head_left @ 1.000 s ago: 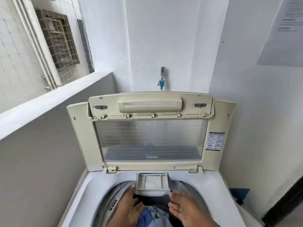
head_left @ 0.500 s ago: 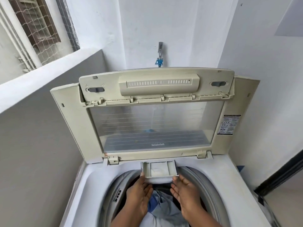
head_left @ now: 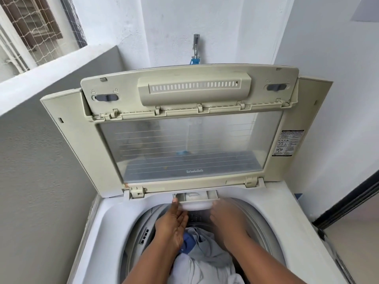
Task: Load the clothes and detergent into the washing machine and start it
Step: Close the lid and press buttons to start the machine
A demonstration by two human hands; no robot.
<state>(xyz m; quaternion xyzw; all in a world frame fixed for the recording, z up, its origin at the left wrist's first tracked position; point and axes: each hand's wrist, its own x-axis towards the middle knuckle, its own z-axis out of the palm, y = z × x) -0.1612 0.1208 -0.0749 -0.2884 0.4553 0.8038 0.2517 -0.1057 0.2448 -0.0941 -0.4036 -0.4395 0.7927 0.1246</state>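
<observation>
I see both hands at the ribbed plastic drawer [head_left: 195, 198]: left hand [head_left: 174, 220] flat-fingered, touching; right hand [head_left: 226, 217] blurred, grip unclear. Crumpled clothes [head_left: 205, 253] below.

we note a cream lid [head_left: 86, 144] with a clear, white-lined window [head_left: 184, 146], a white washer top [head_left: 287, 212], a grey drum rim [head_left: 256, 214], pale grey and blue clothes [head_left: 205, 242], white walls [head_left: 338, 68] and a grey parapet [head_left: 41, 160].

The right hand [head_left: 227, 220] is blurry, so its fingers are hard to see, and the clothes [head_left: 205, 257] are cut off at the bottom edge.
</observation>
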